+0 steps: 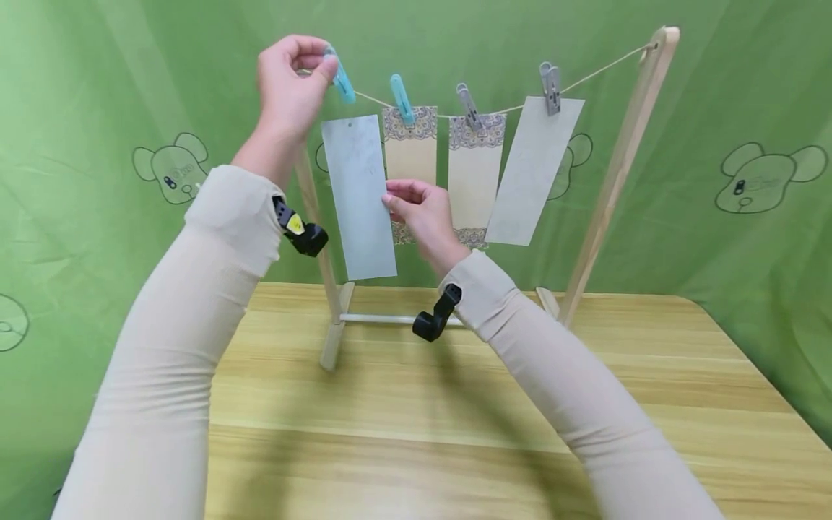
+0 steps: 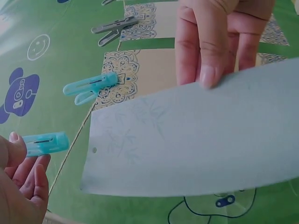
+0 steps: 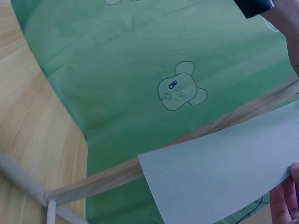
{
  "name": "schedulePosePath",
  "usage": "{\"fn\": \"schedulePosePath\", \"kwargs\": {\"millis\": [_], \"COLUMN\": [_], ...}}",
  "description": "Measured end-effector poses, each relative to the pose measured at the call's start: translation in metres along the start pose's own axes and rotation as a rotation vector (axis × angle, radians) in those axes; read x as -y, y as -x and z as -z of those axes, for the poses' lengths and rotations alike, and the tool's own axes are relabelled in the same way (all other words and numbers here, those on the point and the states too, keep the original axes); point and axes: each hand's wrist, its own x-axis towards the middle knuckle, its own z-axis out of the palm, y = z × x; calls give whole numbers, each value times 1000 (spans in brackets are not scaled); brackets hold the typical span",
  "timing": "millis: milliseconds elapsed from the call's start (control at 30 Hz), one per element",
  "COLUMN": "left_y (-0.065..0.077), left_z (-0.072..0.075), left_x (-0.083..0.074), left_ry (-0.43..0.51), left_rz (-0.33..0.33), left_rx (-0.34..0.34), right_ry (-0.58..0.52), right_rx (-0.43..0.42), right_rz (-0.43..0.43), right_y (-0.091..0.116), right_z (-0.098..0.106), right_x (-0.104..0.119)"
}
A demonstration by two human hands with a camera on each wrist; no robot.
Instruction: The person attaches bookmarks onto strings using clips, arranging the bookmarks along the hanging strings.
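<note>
My left hand (image 1: pixel 289 90) pinches a light-blue clothespin (image 1: pixel 341 76) near the left end of the string. In the left wrist view that clothespin (image 2: pixel 46 143) stands apart from the card. A pale blue-grey card (image 1: pixel 360 209) with a small hole at its top and faint leaf prints hangs from my right hand (image 1: pixel 425 220), which pinches its right edge. Beside it a patterned card (image 1: pixel 411 155) hangs under another light-blue clothespin (image 1: pixel 402 100). A second patterned card (image 1: pixel 477 173) hangs from a grey clothespin (image 1: pixel 469 107). At the right, a plain pale card (image 1: pixel 536 173) hangs tilted under a grey clothespin (image 1: pixel 550 88).
The string (image 1: pixel 607 68) runs between wooden posts, the right post (image 1: pixel 617 173) leaning outward. A white crossbar (image 1: pixel 380 318) joins them low down. The frame stands on a wood-grain table (image 1: pixel 403 419) before a green curtain (image 1: pixel 494 36) with bear drawings.
</note>
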Motion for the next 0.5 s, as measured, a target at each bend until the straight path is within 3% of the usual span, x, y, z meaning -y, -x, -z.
{"fn": "schedulePosePath", "kwargs": {"millis": [500], "left_y": [-18], "left_z": [-11], "left_x": [-11], "left_ry": [-155], "left_rz": [63], "left_rx": [-201], "right_ry": [-53], "right_rx": [-30], "right_rz": [-17], "right_y": [-13], "right_z": [-9], "right_x": [10]}}
